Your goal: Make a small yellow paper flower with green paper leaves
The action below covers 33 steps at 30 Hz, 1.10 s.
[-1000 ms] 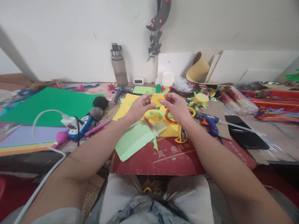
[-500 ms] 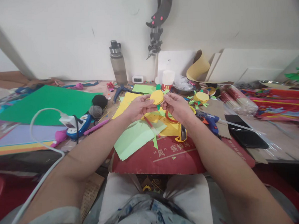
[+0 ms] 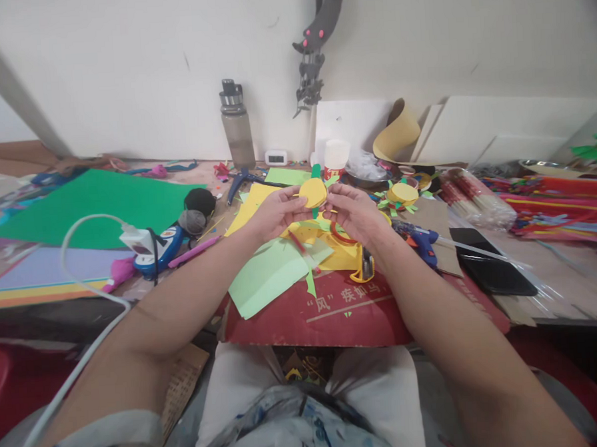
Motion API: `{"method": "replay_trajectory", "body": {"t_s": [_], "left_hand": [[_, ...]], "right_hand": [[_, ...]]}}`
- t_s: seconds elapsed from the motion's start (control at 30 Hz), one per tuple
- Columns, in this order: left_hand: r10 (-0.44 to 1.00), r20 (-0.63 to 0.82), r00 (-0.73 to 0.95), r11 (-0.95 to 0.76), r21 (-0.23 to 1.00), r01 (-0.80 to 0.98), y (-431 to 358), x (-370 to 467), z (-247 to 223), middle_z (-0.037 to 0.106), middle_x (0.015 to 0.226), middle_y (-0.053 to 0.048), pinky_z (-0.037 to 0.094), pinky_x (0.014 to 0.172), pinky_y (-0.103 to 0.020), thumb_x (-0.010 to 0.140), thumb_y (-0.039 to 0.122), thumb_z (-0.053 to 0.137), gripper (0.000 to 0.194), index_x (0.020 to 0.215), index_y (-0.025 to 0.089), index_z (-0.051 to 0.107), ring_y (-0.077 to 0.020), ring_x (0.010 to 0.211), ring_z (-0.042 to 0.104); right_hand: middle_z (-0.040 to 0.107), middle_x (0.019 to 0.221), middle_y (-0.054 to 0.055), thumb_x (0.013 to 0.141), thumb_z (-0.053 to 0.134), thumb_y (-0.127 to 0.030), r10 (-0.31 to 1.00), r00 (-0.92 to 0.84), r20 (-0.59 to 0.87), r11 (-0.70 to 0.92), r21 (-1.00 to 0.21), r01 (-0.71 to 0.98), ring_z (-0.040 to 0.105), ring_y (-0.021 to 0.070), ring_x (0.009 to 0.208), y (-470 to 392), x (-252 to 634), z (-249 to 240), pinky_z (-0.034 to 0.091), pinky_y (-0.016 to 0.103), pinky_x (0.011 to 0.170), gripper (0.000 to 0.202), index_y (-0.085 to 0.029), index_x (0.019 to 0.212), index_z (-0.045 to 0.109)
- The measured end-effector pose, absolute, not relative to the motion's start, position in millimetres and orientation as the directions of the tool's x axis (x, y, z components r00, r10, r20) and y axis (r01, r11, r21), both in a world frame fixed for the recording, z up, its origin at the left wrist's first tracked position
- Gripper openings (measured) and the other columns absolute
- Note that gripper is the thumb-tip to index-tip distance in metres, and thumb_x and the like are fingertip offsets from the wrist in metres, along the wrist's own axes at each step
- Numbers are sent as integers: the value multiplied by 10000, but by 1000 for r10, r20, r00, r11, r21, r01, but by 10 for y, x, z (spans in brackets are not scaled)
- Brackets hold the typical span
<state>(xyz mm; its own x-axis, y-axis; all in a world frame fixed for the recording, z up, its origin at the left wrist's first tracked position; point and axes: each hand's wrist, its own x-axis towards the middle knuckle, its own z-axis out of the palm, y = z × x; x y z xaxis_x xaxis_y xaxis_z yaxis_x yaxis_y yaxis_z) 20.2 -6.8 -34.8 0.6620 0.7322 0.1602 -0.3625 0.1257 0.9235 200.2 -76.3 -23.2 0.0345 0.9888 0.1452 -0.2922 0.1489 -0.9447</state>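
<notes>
Between my hands is a round yellow paper piece (image 3: 313,192) with a dark green paper strip (image 3: 316,172) sticking up behind it. My left hand (image 3: 284,211) pinches its left side, thumb on the front. The fingers of my right hand (image 3: 350,207) are closed at its right edge, by a light green paper bit. Below the hands lie yellow paper (image 3: 336,253), a pale green sheet (image 3: 269,278), a red pencil-like stick (image 3: 296,241) and a yellow-handled tool (image 3: 365,267). A similar yellow paper disc with green pieces (image 3: 403,193) lies to the right.
On the left are a green sheet (image 3: 92,207), a power strip (image 3: 155,254) with a white cable, and yarn balls (image 3: 198,202). A bottle (image 3: 237,126) stands at the back. To the right lie a blue glue gun (image 3: 424,243) and a black phone (image 3: 490,260).
Both hands keep hold of the round paper piece in nearly the same spot. The right fingers shift only slightly at its edge.
</notes>
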Motion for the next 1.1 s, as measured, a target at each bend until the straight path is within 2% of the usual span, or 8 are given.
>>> {"method": "replay_trajectory", "body": {"t_s": [0.27,0.47,0.57,0.67,0.83,1.1], "left_hand": [[724,176,667,96,932,-350,-67,193,-345,763,1129,-124,596,879,-331,656,315,924,527,1113,137,731,-190,925,746],[756,156,635,65,948,-310,-55,199,-369,769,1015,-110,601,905,-379,655,275,924,488,1062,120,705,-182,863,742],[786,145,601,57,951,-305,-43,206,-378,764,1003,-100,603,883,-362,665,248,913,461,1049,114,695,-164,831,736],[793,135,594,71,948,-310,-39,213,-383,761,1005,-92,601,883,-355,681,241,900,446,1054,118,689,-150,813,730],[784,148,603,62,947,-314,-56,226,-390,760,962,-80,602,880,-364,653,263,917,462,1015,125,664,-150,804,725],[784,235,575,-80,956,-282,-41,233,-425,768,1025,-89,584,817,-321,646,323,912,522,1049,137,639,-143,835,708]], "right_hand": [[629,644,-50,509,917,-326,991,54,122,133,-935,-329,578,69,603,-756,1987,-225,515,196,583,406,-196,754,620],[597,655,-64,591,829,-302,974,151,171,195,-968,-159,565,70,598,-723,1946,-274,506,193,559,318,-208,777,590],[601,722,-59,620,822,-348,964,177,200,227,-963,-144,575,72,621,-721,1943,-284,522,198,560,347,-217,845,592],[589,759,-52,652,829,-458,970,121,212,232,-955,-183,585,75,640,-725,1959,-286,561,219,596,405,-223,871,583],[583,725,-49,564,907,-537,961,112,254,267,-957,-115,593,85,627,-696,1988,-327,584,246,623,532,-216,849,594],[578,667,-61,530,922,-475,945,186,268,286,-955,-79,552,83,587,-699,1989,-329,546,247,579,474,-211,792,628]]}}
